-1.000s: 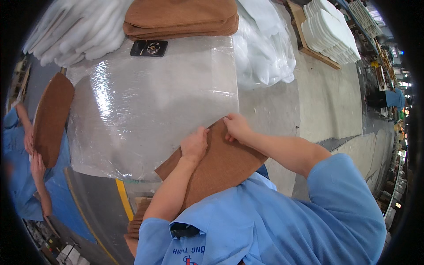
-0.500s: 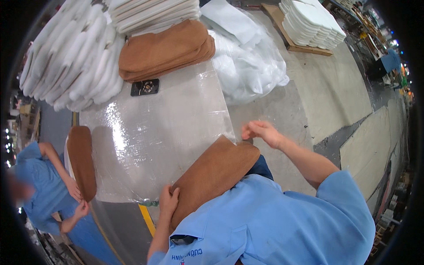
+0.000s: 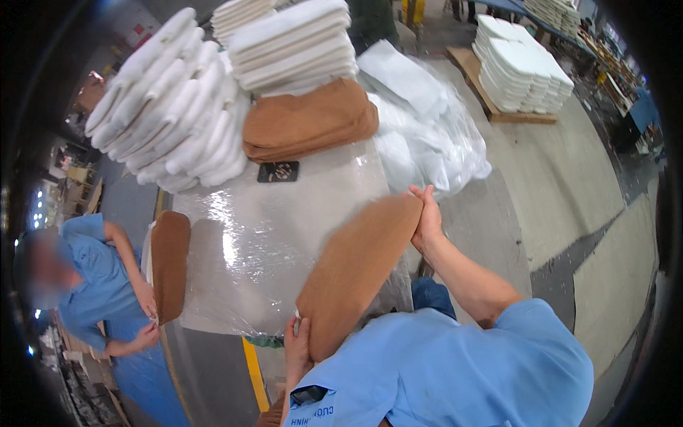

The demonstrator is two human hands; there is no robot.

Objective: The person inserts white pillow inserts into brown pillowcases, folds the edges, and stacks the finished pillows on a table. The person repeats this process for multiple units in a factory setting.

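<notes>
A long brown fabric-covered cushion [image 3: 359,274] with rounded ends lies slantwise in front of me, over the table's near edge. My left hand [image 3: 297,338] is closed on its near left edge, thumb on top. A small bit of white shows at the edge beside that thumb. At the far right end, my right hand [image 3: 428,222] grips the cushion's rounded tip, with part of the fingers hidden behind it. What lies inside the brown fabric is mostly hidden.
A plastic-wrapped table [image 3: 277,235] bears a brown cushion stack [image 3: 313,117], a dark phone-like object [image 3: 278,171] and white pad piles [image 3: 178,107]. Plastic-wrapped white material [image 3: 427,128] stands behind. At left, a co-worker [image 3: 99,277] holds another brown cushion [image 3: 171,267]. A pallet [image 3: 491,107] carries white pads.
My right hand, apart from the cushion before, now grips its far end. That end has swung up and away from my body. The view has shifted, so the table appears lower and farther right.
</notes>
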